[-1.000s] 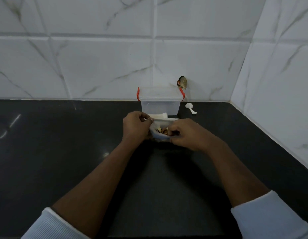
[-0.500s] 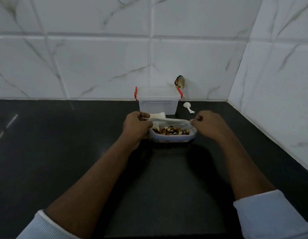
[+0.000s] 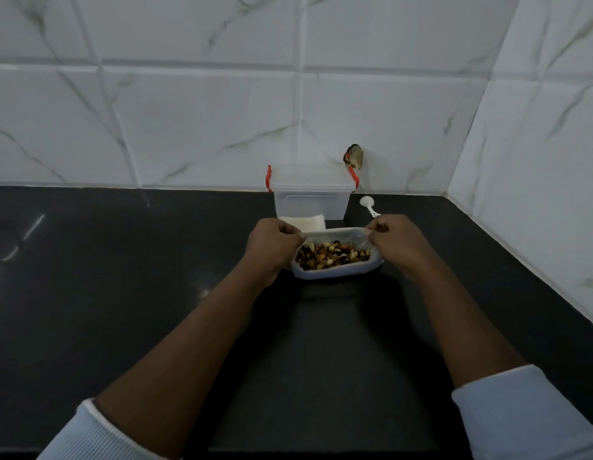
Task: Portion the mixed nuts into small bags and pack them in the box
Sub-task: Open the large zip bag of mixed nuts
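Dim, bluish light; faint glints on the glossy dark desk (image 3: 89,293), wall tiles (image 3: 205,127) bowed by wide-angle distortion

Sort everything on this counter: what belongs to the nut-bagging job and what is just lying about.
Job: open bag of mixed nuts, pinched at its rim by left hand and right hand; lidded clear box; white scoop; flat white stack, probably small bags.
Lying about: small dark object on the wall behind the box.
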### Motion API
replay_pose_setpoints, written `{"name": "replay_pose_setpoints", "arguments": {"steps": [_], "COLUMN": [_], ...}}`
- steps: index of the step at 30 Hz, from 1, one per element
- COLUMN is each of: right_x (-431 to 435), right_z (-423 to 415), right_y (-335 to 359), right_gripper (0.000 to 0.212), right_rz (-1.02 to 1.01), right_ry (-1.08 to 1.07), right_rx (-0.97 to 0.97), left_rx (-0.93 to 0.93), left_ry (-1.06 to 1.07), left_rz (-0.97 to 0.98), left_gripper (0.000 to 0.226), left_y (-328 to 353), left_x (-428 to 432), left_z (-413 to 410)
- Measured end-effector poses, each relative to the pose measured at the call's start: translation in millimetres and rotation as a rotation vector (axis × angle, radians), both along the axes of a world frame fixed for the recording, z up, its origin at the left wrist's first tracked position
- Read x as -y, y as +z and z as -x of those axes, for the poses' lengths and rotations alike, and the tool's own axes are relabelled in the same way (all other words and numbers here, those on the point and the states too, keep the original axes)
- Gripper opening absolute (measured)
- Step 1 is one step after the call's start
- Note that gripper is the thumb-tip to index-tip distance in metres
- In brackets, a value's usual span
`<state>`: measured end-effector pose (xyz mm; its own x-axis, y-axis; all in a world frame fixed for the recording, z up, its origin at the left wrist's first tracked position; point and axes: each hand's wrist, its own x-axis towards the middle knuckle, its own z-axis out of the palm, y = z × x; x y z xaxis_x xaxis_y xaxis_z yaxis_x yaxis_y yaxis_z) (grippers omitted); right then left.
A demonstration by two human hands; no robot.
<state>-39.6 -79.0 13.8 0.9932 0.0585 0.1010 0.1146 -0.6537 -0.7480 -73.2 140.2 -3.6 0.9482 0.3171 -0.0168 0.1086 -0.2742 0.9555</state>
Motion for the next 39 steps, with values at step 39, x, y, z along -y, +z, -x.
{"name": "replay_pose_setpoints", "arguments": {"steps": [39], "right_x": [-3.6], "right_z": [-11.6], "right_y": [-6.2], "right_gripper": [0.014], "right_rz": [-0.783], "right_ry": [-0.142], "right_rx": [-0.474], "left_rx": [-0.275], "left_ry": [0.001], "left_rz": [0.611], "left_gripper": [0.023], "left_y": [21.8], "left_x": [-7.5], "left_z": [4.4]}}
